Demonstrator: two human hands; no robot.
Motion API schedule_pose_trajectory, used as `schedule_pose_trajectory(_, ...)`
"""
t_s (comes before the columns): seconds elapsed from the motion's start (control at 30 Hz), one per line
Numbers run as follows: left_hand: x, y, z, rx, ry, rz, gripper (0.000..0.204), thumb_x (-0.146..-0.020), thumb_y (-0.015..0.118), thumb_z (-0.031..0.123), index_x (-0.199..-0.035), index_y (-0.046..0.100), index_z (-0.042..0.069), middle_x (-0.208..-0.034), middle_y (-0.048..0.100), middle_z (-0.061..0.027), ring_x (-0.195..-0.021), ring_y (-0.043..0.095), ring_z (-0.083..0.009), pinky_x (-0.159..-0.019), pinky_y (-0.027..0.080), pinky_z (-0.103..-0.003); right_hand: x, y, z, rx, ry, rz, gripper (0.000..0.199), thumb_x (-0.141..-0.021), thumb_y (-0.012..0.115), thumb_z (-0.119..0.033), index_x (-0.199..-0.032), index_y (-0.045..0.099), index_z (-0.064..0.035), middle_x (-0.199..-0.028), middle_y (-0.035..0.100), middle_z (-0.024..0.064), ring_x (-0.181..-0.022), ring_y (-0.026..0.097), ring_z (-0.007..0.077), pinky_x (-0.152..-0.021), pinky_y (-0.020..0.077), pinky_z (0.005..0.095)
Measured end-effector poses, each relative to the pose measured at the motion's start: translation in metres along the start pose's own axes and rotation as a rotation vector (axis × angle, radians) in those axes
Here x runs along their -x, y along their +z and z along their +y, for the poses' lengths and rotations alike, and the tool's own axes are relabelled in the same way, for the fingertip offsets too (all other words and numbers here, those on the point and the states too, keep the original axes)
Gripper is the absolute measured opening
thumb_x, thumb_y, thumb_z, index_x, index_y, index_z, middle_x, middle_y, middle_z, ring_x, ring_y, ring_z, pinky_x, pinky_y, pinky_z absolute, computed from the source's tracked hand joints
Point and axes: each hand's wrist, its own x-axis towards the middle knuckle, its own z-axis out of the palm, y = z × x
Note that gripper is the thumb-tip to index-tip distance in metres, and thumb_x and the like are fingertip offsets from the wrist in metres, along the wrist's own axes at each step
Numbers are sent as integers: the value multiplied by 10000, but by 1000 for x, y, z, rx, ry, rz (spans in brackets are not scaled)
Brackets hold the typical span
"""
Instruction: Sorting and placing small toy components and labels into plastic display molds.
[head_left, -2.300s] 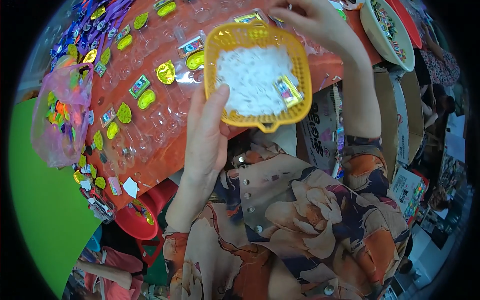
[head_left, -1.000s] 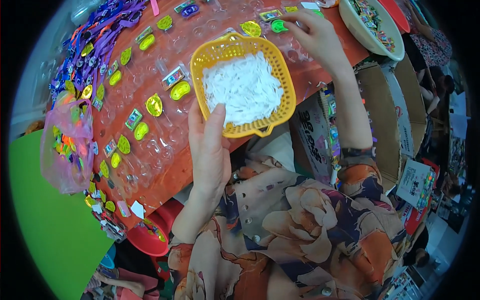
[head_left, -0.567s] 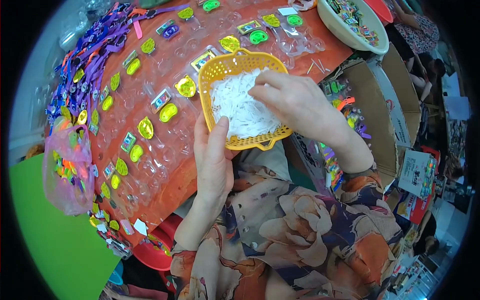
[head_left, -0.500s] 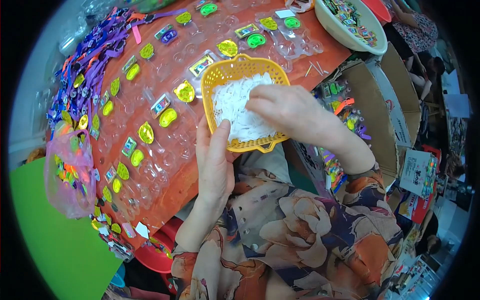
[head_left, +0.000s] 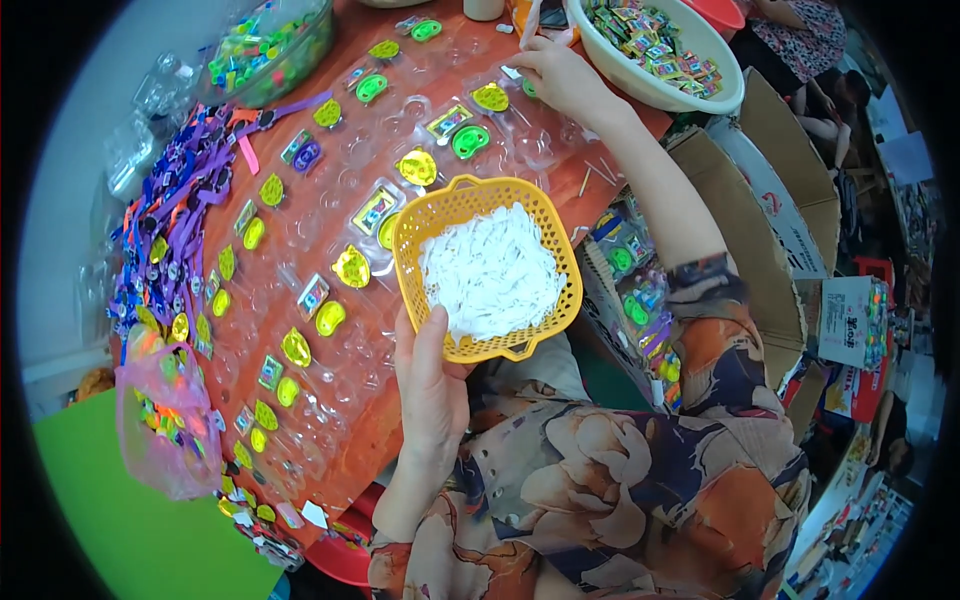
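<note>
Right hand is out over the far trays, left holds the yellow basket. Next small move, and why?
Probably press the small white piece under the right hand into the clear blister tray there, then reach back to the yellow plastic mesh basket of white pieces that the left hand holds: many tray pockets look unfilled.

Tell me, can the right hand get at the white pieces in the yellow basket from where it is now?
Probably yes: the yellow basket is open-topped, the white pieces lie uncovered, and nothing sits between them and the right hand.
</note>
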Motion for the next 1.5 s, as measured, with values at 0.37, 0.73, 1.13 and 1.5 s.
schedule_pose_trajectory(0.37,14,-3,11,79,-72,-6,503,-1016,546,156,-1469,378,13,-1414,530,-119,-1312,517,-216,-1111,410,-386,26,-84,-6,74,267,319,268,-938,640,-213,-1170,693,-91,-1090,707,144,-1011,683,292,-863,529,371)
schedule_pose_trajectory(0.73,15,19,-1,30,-154,-177,532,-999,579,168,-1465,384,2,-1406,536,-121,-1295,520,-208,-1105,401,-366,45,-137,136,536,710,-477,351,-798,655,-224,-1115,745,-102,-1078,726,179,-1016,697,319,-899,539,435)
schedule_pose_trajectory(1.13,17,-1,-2,44,-111,-32,563,-992,590,159,-1482,363,0,-1426,518,-121,-1312,502,-209,-1120,382,-365,15,-84,87,585,671,11,271,-883,588,-203,-1100,726,-118,-1096,714,191,-1022,693,344,-874,540,486)
schedule_pose_trajectory(1.5,18,3,0,71,-135,-63,584,-990,579,139,-1501,332,2,-1460,486,-128,-1333,485,-213,-1129,371,-366,4,-38,-1,267,30,193,155,-939,614,-219,-1040,678,-120,-1003,688,88,-908,677,327,-764,545,426)
